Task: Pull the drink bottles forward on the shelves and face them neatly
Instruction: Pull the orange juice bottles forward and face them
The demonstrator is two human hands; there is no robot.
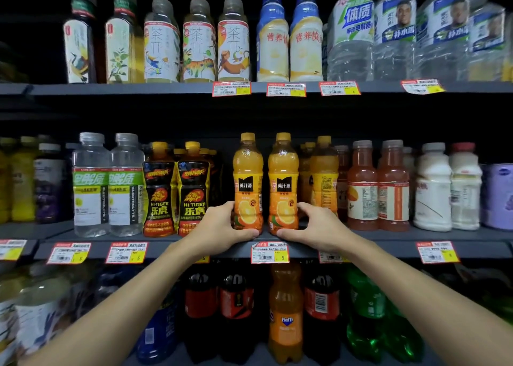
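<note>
While the left hand (222, 226) curled round the base of the left yellow-capped plastic orange-juice bottle (248, 182), the right hand (315, 224) gripped the matching right orange-juice bottle (283, 183) just beside it. Both stood upright, labels outward, at the front edge of the dark grey middle shelf (388, 244), between black-and-yellow energy-drink bottles (191, 193) and reddish juice bottles (363, 190).

We stretch both bare arms forward, forearms converging toward the middle. Our left hand (220, 226) grips the base of the left juice bottle (248, 176), thumb low across its front. Our right hand (317, 226) mirrors it on the right juice bottle (283, 176), fingers (307, 208) curled round its side.
</note>
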